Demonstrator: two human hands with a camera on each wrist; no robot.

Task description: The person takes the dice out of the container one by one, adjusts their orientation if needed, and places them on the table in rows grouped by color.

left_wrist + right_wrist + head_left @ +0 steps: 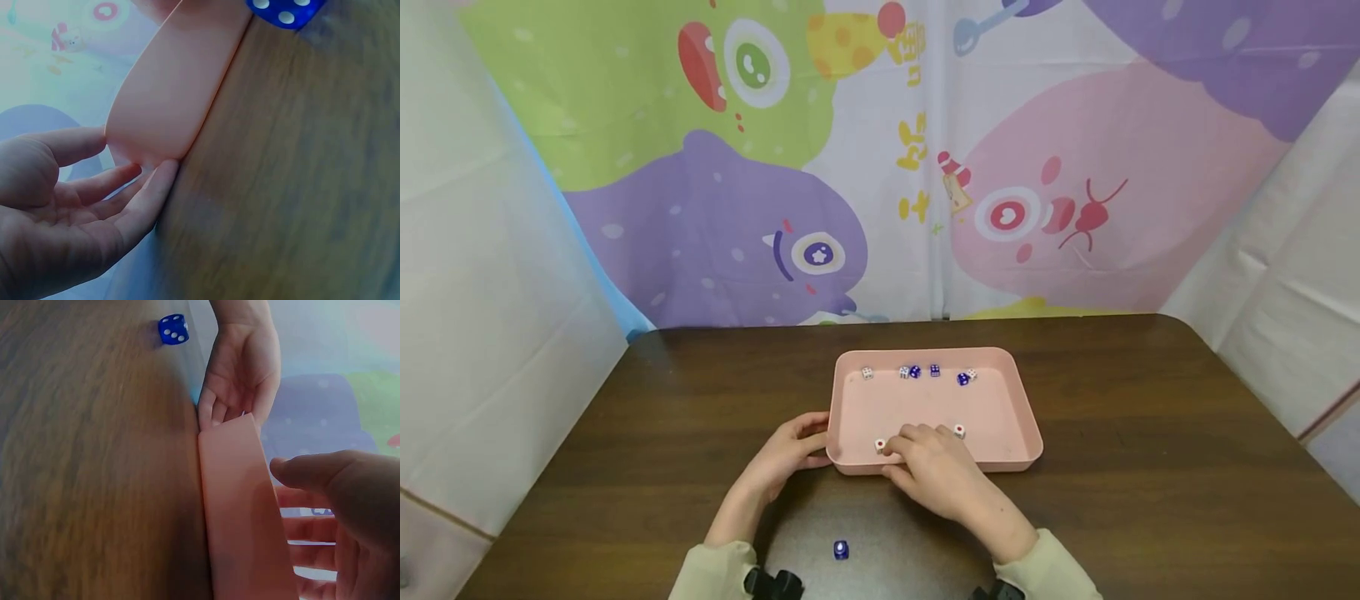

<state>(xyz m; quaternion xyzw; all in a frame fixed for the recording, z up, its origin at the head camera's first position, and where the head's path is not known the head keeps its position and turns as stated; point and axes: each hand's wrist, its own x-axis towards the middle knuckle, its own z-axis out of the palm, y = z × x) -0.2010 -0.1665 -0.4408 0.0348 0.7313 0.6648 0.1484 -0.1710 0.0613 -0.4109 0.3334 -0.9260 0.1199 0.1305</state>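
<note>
A pink rectangular tray (pixel 925 408) lies on the table with several white and blue dice in it. My left hand (pixel 786 450) touches the tray's left front corner from outside, its fingers spread along the wall in the left wrist view. Over the front rim reaches my right hand (pixel 936 471), fingers inside the tray and thumb near the rim. On either side of those fingers sit a white die with a red dot (pixel 880 446) and another white die (pixel 959 431). The right fingertips are partly hidden behind the rim in the right wrist view.
Along the tray's back wall are more dice, among them a white die (pixel 867 372) and a blue die (pixel 935 370). One blue die (pixel 841 549) lies on the brown table (pixel 700 417) in front of the tray. A cartoon-printed curtain (pixel 887 167) hangs behind.
</note>
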